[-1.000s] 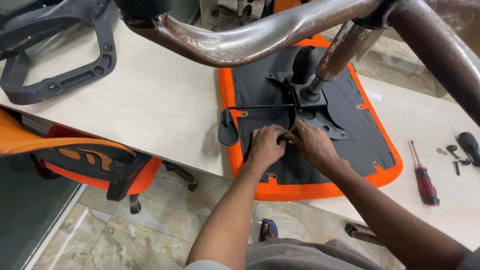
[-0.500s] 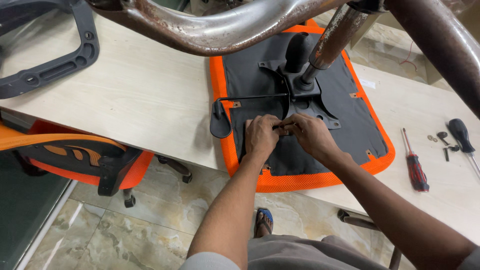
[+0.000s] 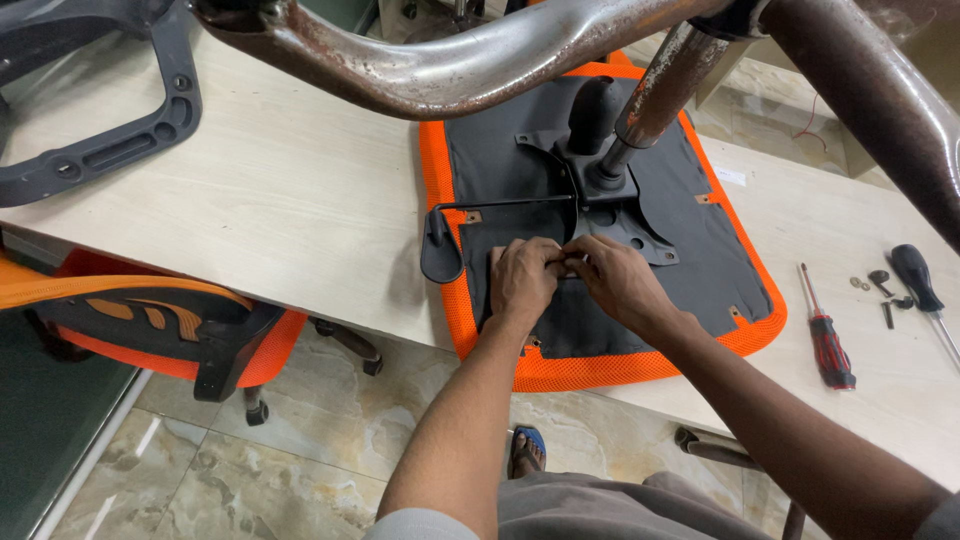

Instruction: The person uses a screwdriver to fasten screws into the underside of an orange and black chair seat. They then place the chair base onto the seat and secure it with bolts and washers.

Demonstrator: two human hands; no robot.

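Note:
An upturned office chair seat [image 3: 740, 330] with an orange mesh edge and black underside lies on the pale wooden table [image 3: 280, 200]. A black metal mechanism plate [image 3: 640, 235] with a gas-lift column [image 3: 650, 100] is fixed at its middle, and a black lever with a paddle handle [image 3: 440, 255] sticks out to the left. My left hand [image 3: 525, 280] and my right hand [image 3: 615, 280] meet at the near edge of the plate, fingertips pinched together on a small part I cannot make out.
A rusty chrome chair base [image 3: 450, 60] spans the top of the view. A black plastic armrest frame [image 3: 110, 150] lies at the far left of the table. A red-handled screwdriver [image 3: 825, 335], a black-handled screwdriver [image 3: 920, 285] and loose screws [image 3: 870, 285] lie right. An orange chair [image 3: 150, 320] stands below left.
The view has shifted slightly, so the seat sits lower and more central. Both hands have stayed together at the plate's near edge, with only small finger movement.

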